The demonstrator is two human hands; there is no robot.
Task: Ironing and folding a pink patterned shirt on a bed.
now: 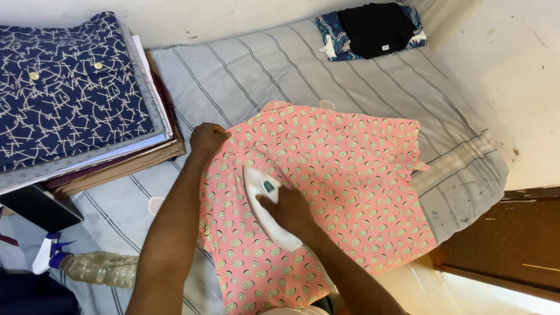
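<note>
The right hand has its grip clamped around the handle of a white electric iron with a teal dial, whose soleplate lies flat on a pink short-sleeved shirt printed with small green-and-white ovals. The shirt spreads out beyond and to the right of that grip, over a grey striped mattress cover on the bed. The left hand sits just up and left of the iron, fingers curled together, pinching the shirt's edge. Further left of that hand rests a stack of folded clothes topped by a navy shirt with cream line pattern. Below the left forearm lies a clear plastic spray bottle with a blue-and-white nozzle. Far beyond the iron, at the mattress's end, sits a folded black garment on blue patterned cloth.
</note>
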